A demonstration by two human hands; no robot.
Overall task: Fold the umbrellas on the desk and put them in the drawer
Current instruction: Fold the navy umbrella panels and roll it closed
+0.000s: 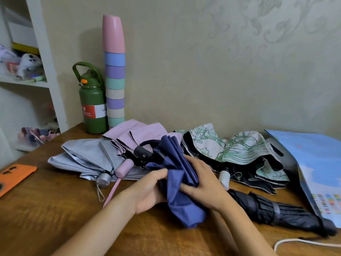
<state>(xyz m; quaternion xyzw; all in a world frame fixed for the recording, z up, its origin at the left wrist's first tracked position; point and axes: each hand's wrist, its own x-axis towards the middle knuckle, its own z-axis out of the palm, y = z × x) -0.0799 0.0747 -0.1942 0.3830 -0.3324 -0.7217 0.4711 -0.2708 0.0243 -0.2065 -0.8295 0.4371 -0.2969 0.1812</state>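
— What have I got in hand?
— My left hand and right hand both clutch the navy blue umbrella, fingers curled into its gathered canopy, above the wooden desk.
— And the others?
— The silver umbrella, pink umbrella and floral umbrella lie unfolded behind; the black umbrella lies rolled at right.

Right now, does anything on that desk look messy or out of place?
Yes. Three umbrellas lie unfolded in a heap: silver, pink and floral, canopies slack and overlapping. Only the black one is rolled. Both hands, left hand and right hand, grip the half-gathered blue umbrella. Nothing looks broken.
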